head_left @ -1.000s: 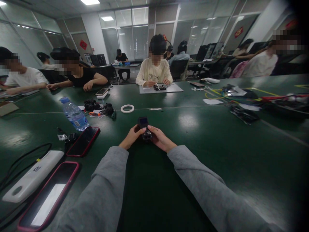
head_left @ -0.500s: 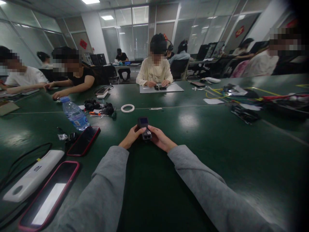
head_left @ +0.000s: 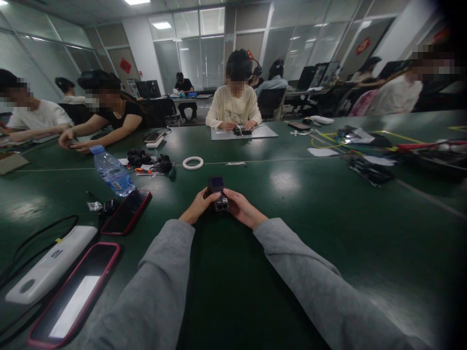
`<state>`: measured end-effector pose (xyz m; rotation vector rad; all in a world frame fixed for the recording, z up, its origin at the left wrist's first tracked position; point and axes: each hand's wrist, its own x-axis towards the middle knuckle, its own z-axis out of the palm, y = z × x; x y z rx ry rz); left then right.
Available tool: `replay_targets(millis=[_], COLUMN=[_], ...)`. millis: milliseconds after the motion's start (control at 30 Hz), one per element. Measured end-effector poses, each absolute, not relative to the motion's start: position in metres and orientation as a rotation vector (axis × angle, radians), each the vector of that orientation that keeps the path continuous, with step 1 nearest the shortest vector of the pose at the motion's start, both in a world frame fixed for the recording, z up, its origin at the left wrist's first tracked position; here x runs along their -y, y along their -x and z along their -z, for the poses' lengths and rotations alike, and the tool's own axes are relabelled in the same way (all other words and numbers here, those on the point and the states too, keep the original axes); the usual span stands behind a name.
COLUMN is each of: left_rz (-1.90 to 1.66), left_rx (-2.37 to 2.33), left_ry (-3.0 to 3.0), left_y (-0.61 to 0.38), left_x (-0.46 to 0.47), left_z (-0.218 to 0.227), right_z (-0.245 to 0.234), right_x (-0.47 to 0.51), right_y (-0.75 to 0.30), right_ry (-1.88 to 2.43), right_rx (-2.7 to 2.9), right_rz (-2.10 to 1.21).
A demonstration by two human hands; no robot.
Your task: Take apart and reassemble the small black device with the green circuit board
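Between my two hands is a small black handheld device (head_left: 218, 192), with a little screen at its far end and what look like two sockets at the end facing me. My left hand (head_left: 200, 204) grips its left side, the thumb lying on the front face. From the right, my right hand (head_left: 242, 206) closes on it too, its thumb near the buttons below the screen. The fingers behind the device are partly hidden. Both forearms rest in grey sleeves over the green table (head_left: 310, 218).
To my left are a water bottle (head_left: 114, 172), two red-edged phones (head_left: 127, 212), a white device (head_left: 54, 265) and black cables. A white ring (head_left: 193, 163) lies ahead. Cables and parts (head_left: 372, 170) are at right. A person (head_left: 233, 104) works across the table.
My hands and the device stay as they were. At the left, the person in black has drawn both hands together and leftward.
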<state>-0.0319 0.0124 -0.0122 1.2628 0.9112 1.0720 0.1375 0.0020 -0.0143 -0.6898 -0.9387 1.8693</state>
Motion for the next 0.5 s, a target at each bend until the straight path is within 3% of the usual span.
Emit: replay_targets(millis=[500], left_rz=[-1.069], left_rx=[-0.955], left_ry=[-1.313], left_y=[0.0306], left_x=[-0.0137], left_z=[0.0115], right_z=[0.0122], right_x=[-0.0001], right_y=[-0.1344], right_ry=[0.671], right_rx=[0.876], right_rz=[-1.861])
